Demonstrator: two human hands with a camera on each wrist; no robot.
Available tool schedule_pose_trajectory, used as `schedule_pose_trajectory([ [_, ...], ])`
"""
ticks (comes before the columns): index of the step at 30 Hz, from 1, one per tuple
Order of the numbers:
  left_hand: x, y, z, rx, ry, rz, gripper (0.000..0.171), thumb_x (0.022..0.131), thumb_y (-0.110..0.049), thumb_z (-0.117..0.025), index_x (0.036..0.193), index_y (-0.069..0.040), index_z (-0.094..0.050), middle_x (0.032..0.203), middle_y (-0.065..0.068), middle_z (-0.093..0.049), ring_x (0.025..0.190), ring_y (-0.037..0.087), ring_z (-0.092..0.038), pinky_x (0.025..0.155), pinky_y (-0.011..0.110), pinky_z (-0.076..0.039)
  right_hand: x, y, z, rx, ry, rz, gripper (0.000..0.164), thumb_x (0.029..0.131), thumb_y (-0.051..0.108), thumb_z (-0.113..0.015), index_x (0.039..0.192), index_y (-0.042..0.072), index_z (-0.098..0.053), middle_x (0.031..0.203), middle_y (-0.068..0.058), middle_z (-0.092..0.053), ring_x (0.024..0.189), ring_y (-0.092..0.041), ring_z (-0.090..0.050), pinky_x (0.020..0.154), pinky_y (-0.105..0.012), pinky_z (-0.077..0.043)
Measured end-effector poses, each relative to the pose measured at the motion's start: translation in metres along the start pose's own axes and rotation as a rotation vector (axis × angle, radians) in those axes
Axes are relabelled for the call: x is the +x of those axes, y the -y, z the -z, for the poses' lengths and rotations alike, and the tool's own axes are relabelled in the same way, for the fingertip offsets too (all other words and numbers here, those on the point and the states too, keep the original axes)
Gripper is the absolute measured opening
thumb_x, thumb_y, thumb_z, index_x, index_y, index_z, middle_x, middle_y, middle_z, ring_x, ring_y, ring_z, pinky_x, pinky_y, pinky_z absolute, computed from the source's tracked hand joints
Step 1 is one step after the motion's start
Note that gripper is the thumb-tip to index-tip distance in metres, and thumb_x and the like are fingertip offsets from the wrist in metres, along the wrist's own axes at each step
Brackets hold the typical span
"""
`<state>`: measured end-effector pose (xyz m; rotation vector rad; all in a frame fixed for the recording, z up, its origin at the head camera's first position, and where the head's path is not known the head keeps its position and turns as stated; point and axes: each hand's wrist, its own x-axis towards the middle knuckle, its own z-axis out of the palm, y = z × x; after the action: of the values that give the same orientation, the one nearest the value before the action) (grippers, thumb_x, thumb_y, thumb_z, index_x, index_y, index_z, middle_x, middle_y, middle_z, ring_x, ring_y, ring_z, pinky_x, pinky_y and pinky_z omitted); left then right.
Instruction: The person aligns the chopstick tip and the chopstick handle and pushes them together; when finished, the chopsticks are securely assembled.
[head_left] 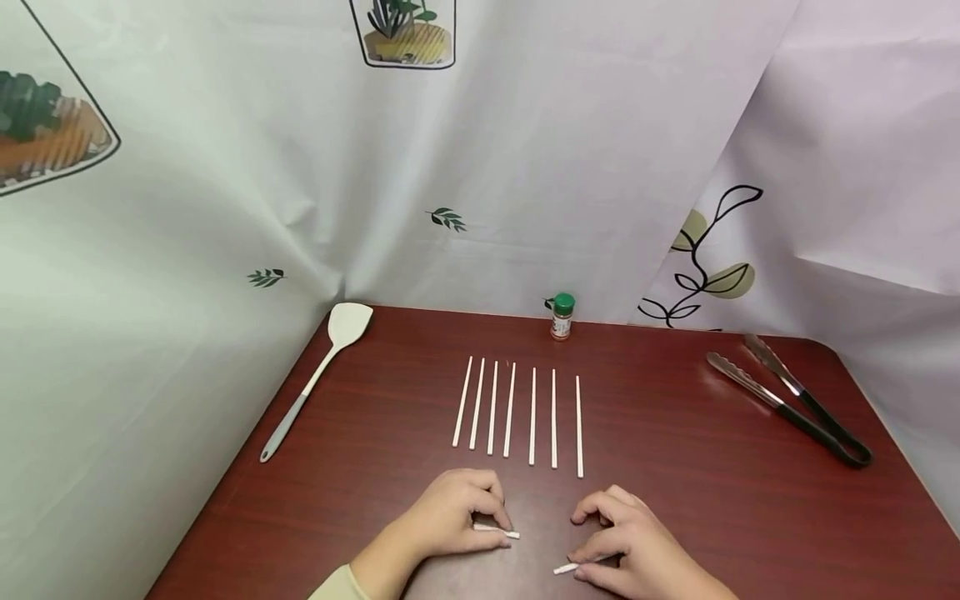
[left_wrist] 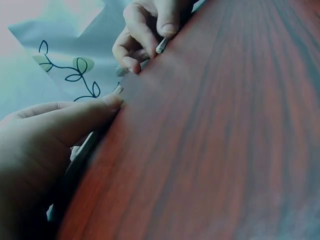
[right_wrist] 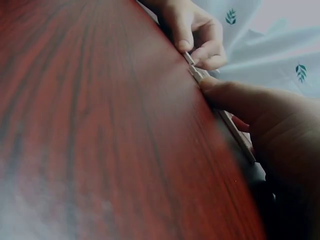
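Near the table's front edge in the head view, my left hand (head_left: pixel 461 512) pinches a thin white stick (head_left: pixel 513 535) between thumb and fingers, its tip poking out to the right. My right hand (head_left: pixel 630 537) pinches another white stick (head_left: pixel 564 570), with a short end pointing left. The two ends face each other across a small gap. Fingers cover much of both sticks, so their lengths are unclear in the head view. More of the right hand's stick (right_wrist: pixel 235 130) shows in the right wrist view. Several white sticks (head_left: pixel 533 417) lie in a row beyond the hands.
A white spatula (head_left: pixel 349 323) with a grey handle lies along the left edge of the table (head_left: pixel 660 400). Metal tongs (head_left: pixel 798 396) with black handles lie spread at the right. At the back stands a small green-capped shaker (head_left: pixel 562 317). Patterned white cloth (head_left: pixel 562 167) hangs behind.
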<state>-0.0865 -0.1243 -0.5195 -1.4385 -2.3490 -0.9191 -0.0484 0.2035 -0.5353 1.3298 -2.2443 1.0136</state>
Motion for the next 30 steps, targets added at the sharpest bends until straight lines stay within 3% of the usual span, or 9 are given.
schedule_pose_trajectory([
  [4,0.0011,-0.0016,0.0007,0.001,-0.003,0.033,0.011,0.082,-0.032,-0.093,0.085,-0.033,-0.083,0.086,-0.021,-0.058,0.08,-0.012,-0.053,0.073,0.008,-0.044,0.0016,-0.0025,-0.0013,-0.002,-0.034,0.059,0.022,0.081,0.032,-0.095,0.096,0.04,-0.082,0.114,0.014,-0.066,0.098,-0.005,-0.054,0.09,-0.022,-0.038],
  [9,0.0007,-0.0024,0.0001,0.029,0.007,0.073,0.011,0.084,-0.033,-0.091,0.084,-0.032,-0.08,0.088,-0.022,-0.058,0.083,-0.011,-0.053,0.075,0.007,-0.042,0.0035,-0.0032,-0.0024,0.02,-0.057,0.045,0.016,0.088,0.025,-0.089,0.096,0.033,-0.076,0.106,0.019,-0.066,0.097,-0.002,-0.057,0.089,-0.02,-0.041],
  [15,0.0027,0.0016,-0.0033,-0.008,-0.117,-0.019,0.011,0.087,-0.025,-0.09,0.087,-0.027,-0.079,0.089,-0.017,-0.06,0.085,0.0,-0.055,0.08,0.013,-0.044,0.0049,0.0016,-0.0008,0.07,-0.088,-0.055,0.012,0.1,0.018,-0.077,0.105,0.027,-0.071,0.102,0.018,-0.067,0.091,0.0,-0.061,0.081,-0.015,-0.047],
  [18,0.0027,0.0019,-0.0046,-0.058,-0.158,-0.014,0.012,0.089,-0.019,-0.087,0.091,-0.024,-0.077,0.093,-0.014,-0.06,0.086,0.001,-0.056,0.081,0.013,-0.045,0.0047,0.0026,-0.0007,0.065,-0.107,-0.084,0.021,0.098,0.007,-0.077,0.111,0.023,-0.073,0.103,0.015,-0.068,0.091,0.0,-0.061,0.08,-0.015,-0.047],
  [21,0.0019,0.0008,-0.0055,-0.076,-0.17,0.015,0.012,0.092,-0.017,-0.085,0.095,-0.023,-0.075,0.097,-0.012,-0.059,0.087,0.0,-0.057,0.081,0.01,-0.046,0.005,0.0013,-0.0016,0.065,-0.126,-0.05,0.026,0.098,0.002,-0.073,0.12,0.016,-0.075,0.104,0.01,-0.068,0.092,-0.002,-0.061,0.081,-0.016,-0.048],
  [25,0.002,-0.0011,-0.0062,-0.056,-0.179,0.053,0.011,0.096,-0.017,-0.081,0.099,-0.022,-0.072,0.103,-0.009,-0.059,0.091,0.001,-0.059,0.083,0.011,-0.048,0.0053,-0.0012,-0.0033,0.094,-0.156,0.008,0.022,0.104,0.008,-0.068,0.125,0.007,-0.076,0.102,0.007,-0.067,0.09,-0.003,-0.06,0.08,-0.015,-0.047],
  [30,0.0046,-0.0045,-0.0068,-0.049,-0.162,0.065,0.011,0.099,-0.013,-0.076,0.102,-0.019,-0.068,0.105,-0.008,-0.061,0.091,0.001,-0.059,0.083,0.011,-0.048,0.0054,-0.0022,-0.0035,0.122,-0.187,0.021,0.021,0.107,0.014,-0.066,0.122,0.005,-0.078,0.099,0.008,-0.064,0.087,-0.003,-0.058,0.077,-0.014,-0.046],
])
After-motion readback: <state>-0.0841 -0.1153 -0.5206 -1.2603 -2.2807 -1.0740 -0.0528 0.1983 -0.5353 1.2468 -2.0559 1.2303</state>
